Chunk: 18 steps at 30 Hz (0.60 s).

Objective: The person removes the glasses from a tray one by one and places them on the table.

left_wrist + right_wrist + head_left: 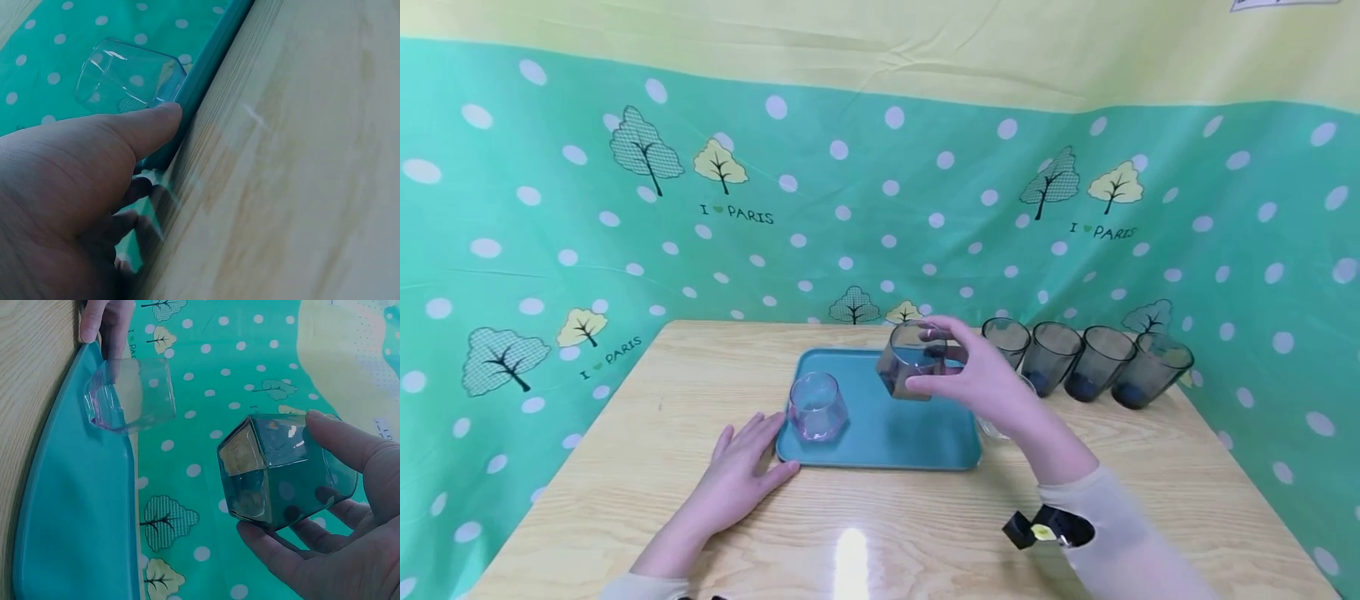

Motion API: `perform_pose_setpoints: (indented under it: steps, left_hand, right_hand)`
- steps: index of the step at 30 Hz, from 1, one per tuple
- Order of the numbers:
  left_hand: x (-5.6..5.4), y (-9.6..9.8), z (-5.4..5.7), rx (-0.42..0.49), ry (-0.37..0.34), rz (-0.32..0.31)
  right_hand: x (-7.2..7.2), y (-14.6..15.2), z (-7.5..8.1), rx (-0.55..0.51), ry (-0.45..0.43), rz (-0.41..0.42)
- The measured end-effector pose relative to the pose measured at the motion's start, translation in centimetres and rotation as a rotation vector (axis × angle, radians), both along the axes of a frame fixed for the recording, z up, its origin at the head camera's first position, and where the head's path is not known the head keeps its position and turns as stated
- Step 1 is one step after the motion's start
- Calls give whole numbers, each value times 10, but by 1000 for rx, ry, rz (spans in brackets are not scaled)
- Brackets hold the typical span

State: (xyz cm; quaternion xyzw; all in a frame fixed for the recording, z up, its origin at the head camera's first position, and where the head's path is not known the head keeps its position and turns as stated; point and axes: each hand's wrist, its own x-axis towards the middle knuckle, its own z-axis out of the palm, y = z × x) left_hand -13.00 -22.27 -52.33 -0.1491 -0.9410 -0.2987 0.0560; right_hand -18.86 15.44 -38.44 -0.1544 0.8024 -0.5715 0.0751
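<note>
In the head view my right hand (977, 375) holds a smoky grey faceted glass (898, 371) above the blue tray (887, 433), thumb on one side and fingers on the other. The right wrist view shows this grey glass (275, 475) tipped sideways in that camera, its angular base away from the palm. A clear, faintly pink glass (817, 408) stands upright at the tray's left end. Beside it, my left hand (741, 475) rests at the tray's near left corner, its fingers extended along the side and thumb (159, 125) against the front rim.
Several tall smoky tumblers stand in a row at the right back, the end one (1152, 371) nearest the table's edge. A clear glass (992, 427) sits right of the tray, partly behind my right forearm. A polka-dot cloth (880, 192) hangs behind the wooden table (700, 375).
</note>
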Motion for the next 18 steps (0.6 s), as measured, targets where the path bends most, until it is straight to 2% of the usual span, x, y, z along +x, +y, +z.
perform_pose_setpoints:
  steps: [7,18]
  left_hand:
    - [0,-1,-2,3,-3,-7]
    - [-3,-3,-4,13,-2,-11]
  right_hand:
    - [12,27,10,18,-11,-6]
    - [36,77,31,121,49,-108]
